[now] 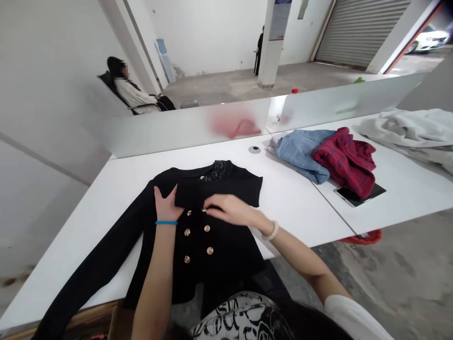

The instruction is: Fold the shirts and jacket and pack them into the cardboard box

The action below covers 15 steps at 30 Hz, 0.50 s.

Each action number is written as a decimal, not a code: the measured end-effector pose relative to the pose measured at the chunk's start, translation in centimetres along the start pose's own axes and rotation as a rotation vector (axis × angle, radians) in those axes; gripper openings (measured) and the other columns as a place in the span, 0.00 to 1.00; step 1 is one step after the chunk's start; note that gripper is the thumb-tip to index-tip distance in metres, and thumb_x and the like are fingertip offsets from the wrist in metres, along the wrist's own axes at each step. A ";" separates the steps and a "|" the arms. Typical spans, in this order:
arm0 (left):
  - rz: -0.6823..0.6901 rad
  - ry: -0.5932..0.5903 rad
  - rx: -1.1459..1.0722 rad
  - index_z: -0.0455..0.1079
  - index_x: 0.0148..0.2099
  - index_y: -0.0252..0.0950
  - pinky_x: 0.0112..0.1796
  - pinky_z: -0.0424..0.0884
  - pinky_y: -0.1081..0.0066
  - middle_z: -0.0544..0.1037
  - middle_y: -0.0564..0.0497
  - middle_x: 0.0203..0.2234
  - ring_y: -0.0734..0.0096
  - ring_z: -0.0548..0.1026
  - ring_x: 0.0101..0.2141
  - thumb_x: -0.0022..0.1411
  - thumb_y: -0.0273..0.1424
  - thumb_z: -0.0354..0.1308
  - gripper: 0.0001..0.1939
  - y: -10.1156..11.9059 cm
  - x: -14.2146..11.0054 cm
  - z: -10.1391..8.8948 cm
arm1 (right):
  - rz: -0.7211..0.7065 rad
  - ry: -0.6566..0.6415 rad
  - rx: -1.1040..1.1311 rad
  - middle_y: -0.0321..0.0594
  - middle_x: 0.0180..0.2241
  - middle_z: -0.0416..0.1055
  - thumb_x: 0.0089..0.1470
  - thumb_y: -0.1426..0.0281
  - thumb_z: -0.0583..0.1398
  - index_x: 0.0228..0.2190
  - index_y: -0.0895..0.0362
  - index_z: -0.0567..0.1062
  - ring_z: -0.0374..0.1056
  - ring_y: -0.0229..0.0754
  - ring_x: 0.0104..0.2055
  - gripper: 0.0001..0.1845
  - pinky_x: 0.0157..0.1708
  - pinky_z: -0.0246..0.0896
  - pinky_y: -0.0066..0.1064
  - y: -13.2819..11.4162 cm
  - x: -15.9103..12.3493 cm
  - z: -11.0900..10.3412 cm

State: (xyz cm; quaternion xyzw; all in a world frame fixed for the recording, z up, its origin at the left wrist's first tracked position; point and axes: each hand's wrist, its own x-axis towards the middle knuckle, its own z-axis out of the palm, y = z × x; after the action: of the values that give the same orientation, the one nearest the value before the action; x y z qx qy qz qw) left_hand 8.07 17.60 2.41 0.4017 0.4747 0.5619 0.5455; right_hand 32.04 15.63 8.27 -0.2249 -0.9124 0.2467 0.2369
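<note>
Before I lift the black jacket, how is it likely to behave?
The black jacket is probably floppy: one sleeve runs past the edge of the white table and may trail. Its metallic-looking buttons might weight the front slightly.

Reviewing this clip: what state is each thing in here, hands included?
Black jacket: laid out, one sleeve extended; whether buttoned, unclear
Left hand: on the jacket, thumb spread
Right hand: fingers curled near a gold button
Blue checked garment: bunched
Red plaid garment: crumpled
Flat device: partly covered, screen dark
Roller shutter: down
Office chair: occupied
</note>
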 end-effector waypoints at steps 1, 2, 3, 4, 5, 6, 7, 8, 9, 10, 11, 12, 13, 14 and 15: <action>-0.059 0.035 0.065 0.72 0.48 0.35 0.48 0.70 0.52 0.79 0.43 0.39 0.51 0.72 0.49 0.59 0.59 0.34 0.38 -0.5 -0.5 -1.3 | 0.001 -0.076 0.018 0.40 0.43 0.73 0.63 0.66 0.51 0.43 0.57 0.73 0.69 0.40 0.45 0.14 0.47 0.63 0.30 0.2 -0.5 2.0; -0.113 0.066 0.131 0.72 0.47 0.36 0.47 0.71 0.53 0.79 0.43 0.38 0.52 0.73 0.48 0.60 0.56 0.41 0.33 -1.0 -0.9 -2.2 | -0.004 -0.139 0.035 0.40 0.43 0.74 0.63 0.67 0.51 0.43 0.58 0.73 0.70 0.39 0.44 0.14 0.46 0.63 0.29 0.4 -1.1 3.7; -0.144 0.102 0.185 0.72 0.47 0.36 0.46 0.72 0.54 0.79 0.43 0.39 0.52 0.75 0.46 0.59 0.52 0.47 0.27 -1.4 -1.0 -2.6 | -0.017 -0.185 0.046 0.41 0.45 0.73 0.63 0.68 0.51 0.44 0.59 0.73 0.70 0.39 0.45 0.15 0.47 0.63 0.29 0.5 -1.5 5.3; -0.150 0.142 0.218 0.71 0.48 0.37 0.45 0.73 0.55 0.78 0.43 0.41 0.53 0.75 0.45 0.58 0.47 0.53 0.23 -1.6 -1.0 -2.5 | -0.036 -0.212 0.052 0.42 0.47 0.73 0.63 0.68 0.51 0.46 0.59 0.73 0.69 0.39 0.48 0.15 0.49 0.62 0.29 0.6 -1.9 6.7; -0.134 0.179 0.229 0.70 0.50 0.38 0.45 0.73 0.56 0.78 0.44 0.43 0.55 0.76 0.45 0.57 0.41 0.57 0.21 -1.6 -0.8 -2.2 | -0.059 -0.224 0.051 0.43 0.50 0.71 0.63 0.69 0.50 0.48 0.60 0.72 0.66 0.40 0.52 0.16 0.53 0.60 0.29 0.7 -2.1 7.9; -0.104 0.205 0.220 0.68 0.52 0.39 0.45 0.73 0.57 0.77 0.45 0.46 0.56 0.76 0.45 0.55 0.37 0.59 0.21 -1.3 -0.4 -1.8 | -0.080 -0.226 0.040 0.43 0.52 0.69 0.63 0.70 0.50 0.50 0.61 0.70 0.62 0.40 0.57 0.17 0.56 0.56 0.29 0.8 -2.1 8.9; -0.061 0.216 0.195 0.67 0.53 0.39 0.46 0.73 0.58 0.75 0.46 0.48 0.57 0.75 0.45 0.54 0.34 0.60 0.23 -0.7 0.0 -1.2 | -0.093 -0.222 0.015 0.42 0.55 0.67 0.63 0.71 0.49 0.52 0.61 0.69 0.57 0.40 0.60 0.18 0.60 0.51 0.31 0.9 -2.0 9.8; -0.008 0.221 0.165 0.66 0.54 0.39 0.46 0.73 0.59 0.75 0.47 0.49 0.58 0.75 0.46 0.53 0.32 0.60 0.24 0.2 0.5 -0.7 | -0.098 -0.210 -0.026 0.42 0.57 0.64 0.63 0.72 0.49 0.53 0.61 0.68 0.53 0.40 0.63 0.19 0.62 0.47 0.33 1.1 -1.6 10.5; 0.053 0.215 0.133 0.66 0.54 0.39 0.47 0.73 0.60 0.75 0.47 0.49 0.59 0.75 0.46 0.52 0.31 0.61 0.25 1.2 0.9 -0.3 | -0.097 -0.193 -0.075 0.43 0.59 0.62 0.63 0.73 0.49 0.55 0.61 0.66 0.49 0.41 0.65 0.20 0.63 0.44 0.36 1.5 -1.2 10.9; 0.114 0.197 0.104 0.66 0.54 0.39 0.47 0.73 0.60 0.75 0.48 0.48 0.59 0.75 0.46 0.52 0.31 0.62 0.26 2.3 1.2 -0.1 | -0.082 -0.167 -0.131 0.44 0.60 0.59 0.63 0.73 0.49 0.56 0.62 0.65 0.46 0.43 0.65 0.21 0.64 0.43 0.38 1.9 -0.7 11.0; 0.174 0.176 0.081 0.66 0.54 0.39 0.47 0.73 0.60 0.76 0.48 0.46 0.59 0.75 0.46 0.51 0.31 0.62 0.27 3.3 1.4 -0.1 | -0.047 -0.133 -0.184 0.45 0.61 0.58 0.63 0.73 0.49 0.56 0.62 0.64 0.47 0.44 0.65 0.21 0.63 0.44 0.40 2.5 -0.1 10.9; 0.228 0.158 0.068 0.66 0.54 0.40 0.47 0.73 0.60 0.77 0.48 0.45 0.59 0.75 0.46 0.51 0.32 0.63 0.27 4.2 1.6 -0.4 | 0.018 -0.090 -0.234 0.47 0.60 0.58 0.63 0.71 0.49 0.55 0.63 0.65 0.50 0.43 0.64 0.21 0.62 0.46 0.40 3.2 0.3 10.5; 0.269 0.151 0.064 0.66 0.55 0.40 0.47 0.73 0.60 0.77 0.49 0.43 0.60 0.75 0.45 0.51 0.32 0.64 0.27 4.9 1.7 -0.9 | 0.101 -0.046 -0.274 0.47 0.58 0.61 0.63 0.70 0.48 0.53 0.64 0.68 0.55 0.41 0.62 0.20 0.61 0.49 0.37 4.0 0.7 9.8; 0.302 0.163 0.060 0.66 0.54 0.41 0.47 0.72 0.60 0.78 0.49 0.43 0.60 0.75 0.45 0.51 0.32 0.64 0.27 5.2 1.7 -1.7 | 0.191 -0.008 -0.305 0.47 0.56 0.65 0.64 0.68 0.46 0.49 0.66 0.70 0.60 0.37 0.58 0.21 0.59 0.51 0.32 4.8 0.8 9.0; 0.325 0.191 0.053 0.66 0.54 0.41 0.47 0.72 0.60 0.78 0.50 0.42 0.61 0.76 0.45 0.52 0.32 0.63 0.26 5.2 1.7 -2.5 | 0.274 0.024 -0.328 0.47 0.52 0.69 0.64 0.67 0.44 0.45 0.68 0.73 0.64 0.33 0.54 0.24 0.58 0.51 0.27 5.7 0.8 8.0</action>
State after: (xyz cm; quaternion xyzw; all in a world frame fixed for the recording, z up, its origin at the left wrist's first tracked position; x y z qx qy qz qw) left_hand 4.26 19.29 6.77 0.4320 0.4679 0.6655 0.3893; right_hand 28.73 17.70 -0.75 -0.3854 -0.8983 0.1222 0.1719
